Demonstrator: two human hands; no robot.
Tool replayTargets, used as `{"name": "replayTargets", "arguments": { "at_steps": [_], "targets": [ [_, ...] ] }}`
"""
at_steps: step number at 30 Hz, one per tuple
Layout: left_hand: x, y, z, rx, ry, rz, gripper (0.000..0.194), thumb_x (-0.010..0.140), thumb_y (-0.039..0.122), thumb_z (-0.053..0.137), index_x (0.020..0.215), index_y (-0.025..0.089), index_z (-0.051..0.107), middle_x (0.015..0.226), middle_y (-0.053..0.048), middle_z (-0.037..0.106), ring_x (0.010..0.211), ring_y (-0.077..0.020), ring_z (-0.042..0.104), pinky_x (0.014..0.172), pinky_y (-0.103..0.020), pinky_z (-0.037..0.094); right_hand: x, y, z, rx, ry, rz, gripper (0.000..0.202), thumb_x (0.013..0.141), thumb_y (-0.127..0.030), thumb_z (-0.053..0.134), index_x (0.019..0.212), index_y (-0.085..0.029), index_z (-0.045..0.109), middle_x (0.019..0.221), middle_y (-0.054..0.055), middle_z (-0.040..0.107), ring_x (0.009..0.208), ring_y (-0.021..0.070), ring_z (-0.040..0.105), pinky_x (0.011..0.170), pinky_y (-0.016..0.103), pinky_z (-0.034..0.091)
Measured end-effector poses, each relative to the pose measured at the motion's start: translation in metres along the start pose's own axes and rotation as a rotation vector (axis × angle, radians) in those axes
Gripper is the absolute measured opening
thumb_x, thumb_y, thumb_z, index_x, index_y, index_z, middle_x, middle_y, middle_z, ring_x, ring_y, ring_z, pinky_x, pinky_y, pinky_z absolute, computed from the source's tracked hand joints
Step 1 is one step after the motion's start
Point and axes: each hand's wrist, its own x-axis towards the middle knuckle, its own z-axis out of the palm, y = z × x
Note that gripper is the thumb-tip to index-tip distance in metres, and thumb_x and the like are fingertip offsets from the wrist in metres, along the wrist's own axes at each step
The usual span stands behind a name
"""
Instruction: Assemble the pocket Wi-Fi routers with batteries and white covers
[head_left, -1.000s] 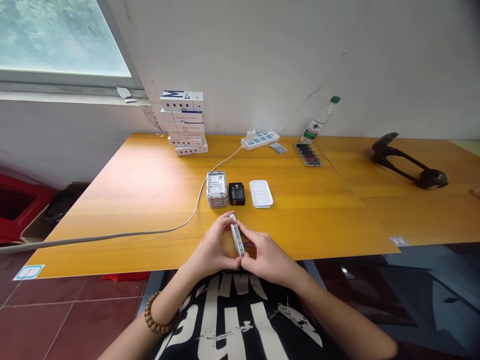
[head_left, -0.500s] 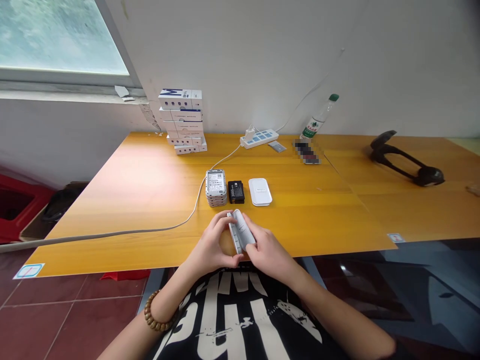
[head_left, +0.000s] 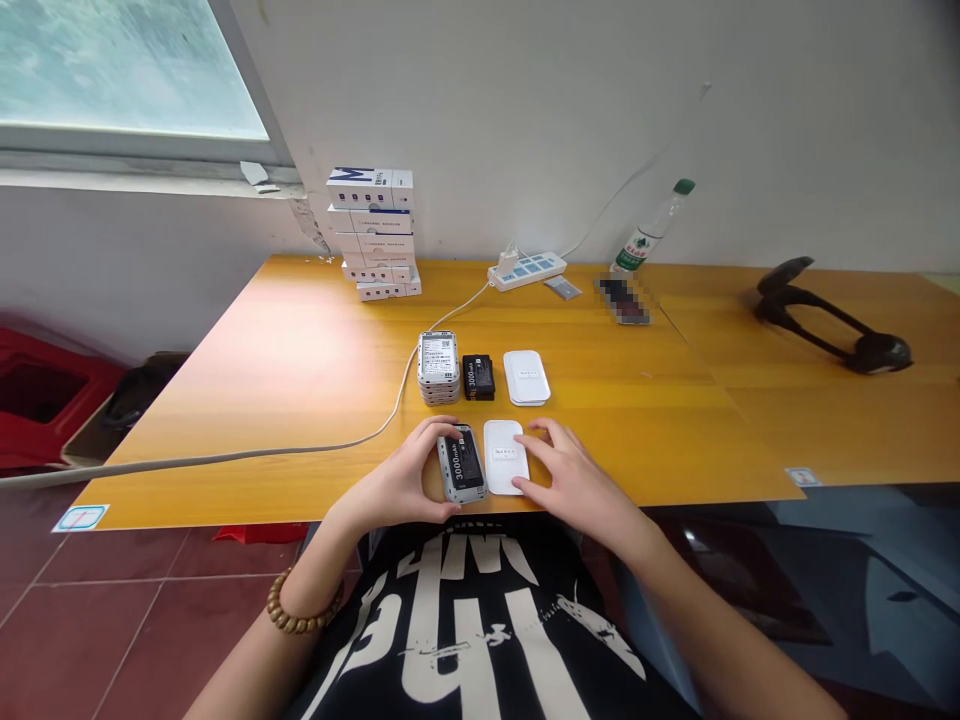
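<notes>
Near the table's front edge lies a device body (head_left: 463,466) with a black 3000mAh battery in it, face up. My left hand (head_left: 417,472) grips its left side between thumb and fingers. Right beside it a white cover (head_left: 505,460) lies flat, and the fingertips of my right hand (head_left: 553,470) rest on its right edge, thumb and fingers apart. Behind them are a stack of device bodies (head_left: 439,365), a small pile of black batteries (head_left: 478,377) and white covers (head_left: 526,377).
Stacked white boxes (head_left: 375,222) stand at the back left. A power strip (head_left: 527,270), a bottle (head_left: 637,245) and a pixelated item (head_left: 626,300) are along the back. A white cable (head_left: 300,452) crosses the left side; a black stand (head_left: 825,320) is on the right.
The device body and cover, earlier held together and tilted in both hands, now lie flat side by side. My right hand has moved right and its fingers have spread. The view has shifted slightly.
</notes>
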Motion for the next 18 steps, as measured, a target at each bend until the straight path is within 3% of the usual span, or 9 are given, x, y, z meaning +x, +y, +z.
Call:
{"name": "replayTargets", "arguments": {
  "at_steps": [2, 4, 9, 13, 15, 18],
  "targets": [
    [0.000, -0.001, 0.001, 0.043, -0.009, 0.001, 0.079, 0.072, 0.026, 0.086, 0.140, 0.029, 0.045, 0.159, -0.013, 0.043, 0.153, -0.0388, 0.041, 0.126, -0.061, 0.039, 0.011, 0.002, -0.004, -0.069, -0.082, -0.099, 0.076, 0.085, -0.039, 0.082, 0.154, -0.022, 0.054, 0.162, 0.019, 0.043, 0.152, 0.0416, 0.039, 0.123, 0.059, 0.038],
    [0.001, -0.001, 0.002, 0.093, -0.012, 0.014, 0.081, 0.071, 0.024, 0.085, 0.141, 0.030, 0.045, 0.159, -0.013, 0.044, 0.152, -0.0397, 0.041, 0.126, -0.063, 0.039, 0.022, 0.002, -0.007, -0.107, -0.175, -0.176, 0.093, 0.080, -0.041, 0.087, 0.160, -0.021, 0.045, 0.166, 0.020, 0.039, 0.155, 0.0429, 0.035, 0.124, 0.060, 0.035],
    [0.002, 0.001, 0.005, 0.168, -0.018, 0.019, 0.083, 0.068, 0.019, 0.081, 0.142, 0.029, 0.045, 0.160, -0.014, 0.045, 0.153, -0.0416, 0.040, 0.125, -0.067, 0.038, 0.029, -0.002, -0.018, -0.151, -0.255, -0.240, 0.090, 0.080, -0.038, 0.083, 0.160, -0.022, 0.044, 0.155, 0.020, 0.051, 0.144, 0.0430, 0.048, 0.117, 0.058, 0.042],
    [0.003, 0.003, 0.005, 0.193, -0.039, 0.012, 0.083, 0.069, 0.019, 0.079, 0.144, 0.028, 0.044, 0.163, -0.015, 0.042, 0.155, -0.0417, 0.038, 0.125, -0.067, 0.037, 0.041, 0.010, -0.045, -0.176, -0.198, -0.221, 0.092, 0.084, -0.040, 0.077, 0.164, -0.026, 0.037, 0.166, 0.019, 0.041, 0.155, 0.0444, 0.035, 0.123, 0.062, 0.032],
    [0.003, 0.003, 0.005, 0.215, -0.046, 0.017, 0.084, 0.070, 0.019, 0.079, 0.145, 0.028, 0.043, 0.164, -0.016, 0.042, 0.155, -0.0417, 0.037, 0.125, -0.068, 0.036, 0.059, 0.022, -0.059, -0.198, -0.130, -0.162, 0.094, 0.084, -0.043, 0.076, 0.166, -0.027, 0.034, 0.171, 0.018, 0.035, 0.159, 0.0446, 0.028, 0.125, 0.066, 0.026],
    [0.003, 0.003, 0.006, 0.234, -0.050, 0.015, 0.091, 0.070, 0.024, 0.085, 0.150, 0.029, 0.040, 0.165, -0.015, 0.041, 0.157, -0.0426, 0.034, 0.126, -0.068, 0.035, 0.094, 0.038, -0.075, -0.203, -0.114, -0.083, 0.097, 0.080, -0.046, 0.078, 0.165, -0.026, 0.035, 0.170, 0.018, 0.037, 0.159, 0.0453, 0.028, 0.125, 0.067, 0.025]
  ]
}}
